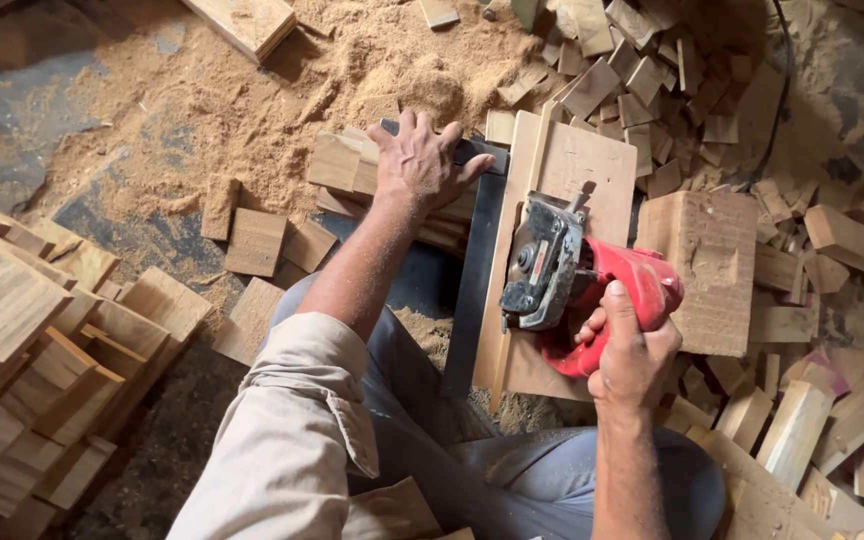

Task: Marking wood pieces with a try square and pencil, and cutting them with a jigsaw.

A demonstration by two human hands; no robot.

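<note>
Gripping red saw (592, 290) on board (577, 170), right hand (632, 350) | left hand (420, 165) flat, uncurled on wood stack (352, 170) | offcuts (652, 90), sawdust (252, 100) around | blade hidden

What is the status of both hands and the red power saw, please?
Right hand gripping red power saw on flat wooden board. Left hand pressing stacked wooden strips. Sawdust and offcuts all round.
</note>
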